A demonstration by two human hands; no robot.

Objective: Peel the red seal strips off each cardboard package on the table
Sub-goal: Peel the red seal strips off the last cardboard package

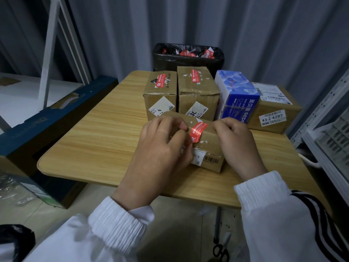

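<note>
A small package (207,142) of brown cardboard lies at the middle of the frame, on the near part of the wooden table (94,133), held between both hands; the left hand (160,146) has its fingers curled over the package's left end, one fingertip at the upper edge of the red seal strip (198,132) and the thumb against the strip's lower end; I cannot tell whether the strip itself is pinched; the right hand (236,146) grips the package's right end with curled fingers, knuckles up; the strip runs slantwise over the package's top edge, and small white scraps of label dot the cardboard around it; a barcode label shows on the package's near face; both wrists come out of white ribbed cuffs at the bottom of the frame; behind the hands, above centre, stand two taller cardboard boxes side by side, the left box (160,99) and the middle box (198,95), each with a red strip on its top; to their right lies a blue and white box (238,97), and behind that, toward the right edge, another cardboard box (273,114) with printed labels; beyond the table, at upper centre, a black-lined bin (188,61) holds red strips; a long dark blue carton (47,125) leans at the left; scissors (221,252) lie on the floor at the bottom.
</note>
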